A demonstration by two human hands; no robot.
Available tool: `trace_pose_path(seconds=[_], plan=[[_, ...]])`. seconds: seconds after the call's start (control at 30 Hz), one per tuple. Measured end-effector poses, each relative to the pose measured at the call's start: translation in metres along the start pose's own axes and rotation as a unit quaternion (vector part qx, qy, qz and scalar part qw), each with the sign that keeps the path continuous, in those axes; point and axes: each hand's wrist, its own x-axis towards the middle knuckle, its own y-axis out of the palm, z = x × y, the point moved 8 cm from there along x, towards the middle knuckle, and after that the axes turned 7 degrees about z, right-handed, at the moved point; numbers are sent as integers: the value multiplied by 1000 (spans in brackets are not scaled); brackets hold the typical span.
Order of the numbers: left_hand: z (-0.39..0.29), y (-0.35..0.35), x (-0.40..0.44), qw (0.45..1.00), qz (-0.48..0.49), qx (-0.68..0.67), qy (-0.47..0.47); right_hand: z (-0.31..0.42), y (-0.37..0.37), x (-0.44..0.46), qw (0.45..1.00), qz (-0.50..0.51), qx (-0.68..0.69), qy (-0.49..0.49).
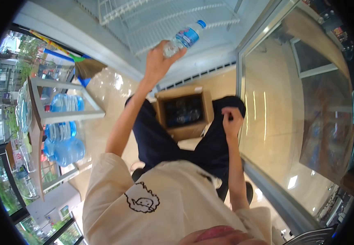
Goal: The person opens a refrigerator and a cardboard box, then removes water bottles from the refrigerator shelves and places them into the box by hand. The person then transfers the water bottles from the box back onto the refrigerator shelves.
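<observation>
My left hand (160, 61) is wrapped round the lower end of a clear plastic water bottle (188, 36) with a blue cap and a blue-and-pink label. The bottle is tilted, its cap pointing away to the upper right, in front of the white wire shelf (160, 24) of an open fridge. Over my right knee, my right hand (232, 119) has loosely bent fingers with a gap between them and holds nothing. Between my legs on the floor stands an open cardboard box (183, 132); clear bottles (185, 116) show dimly in its dark inside.
The fridge's glass door (273, 110) stands swung out along my right side. To the left, several large blue water jugs (64, 151) stand by a table with a white frame (69, 119). A broom (88, 67) leans near the fridge's left side.
</observation>
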Motion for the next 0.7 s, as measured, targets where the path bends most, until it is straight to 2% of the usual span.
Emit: trace_pose_path(seconds=[0.03, 0.07, 0.1, 0.13, 0.17, 0.2, 0.23, 0.3, 0.33, 0.43, 0.5, 0.57, 0.6, 0.7], plan=[[1, 7, -37, 999, 7, -50, -13, 3, 6, 0, 1000, 12, -11, 6], [6, 17, -77, 999, -7, -45, 11, 8, 15, -1, 999, 44, 5, 30], [13, 31, -119, 998, -24, -40, 40, 25, 24, 0, 995, 86, -42, 26], [21, 47, -158, 996, 6, -93, 1, 54, 30, -1, 984, 154, -64, -55], [28, 62, -193, 988, 34, -145, -34, 43, 48, -15, 967, 234, 97, 36], [33, 75, -222, 990, 37, -133, -9, 36, 70, -36, 909, 304, 255, 127], [39, 87, -250, 992, 39, -119, 17, 35, 92, -62, 813, 361, 403, 215], [51, 111, -295, 992, 61, -109, 26, 33, 108, -87, 801, 371, 410, 229], [61, 119, -312, 987, 59, -145, -32, 35, 114, -95, 796, 376, 412, 234], [108, 134, -328, 995, 59, -67, -48, 50, 130, -105, 821, 465, 300, 140], [129, 131, -322, 997, -23, -58, -44, 44, 147, -120, 833, 440, 315, 111], [142, 133, -311, 996, -33, -84, -25, 48, 153, -116, 866, 392, 304, 62], [138, 128, -305, 996, -47, -70, -21, 47, 156, -117, 834, 407, 349, 134], [129, 122, -293, 995, -83, -36, -33, 35, 165, -104, 840, 326, 391, 187]])
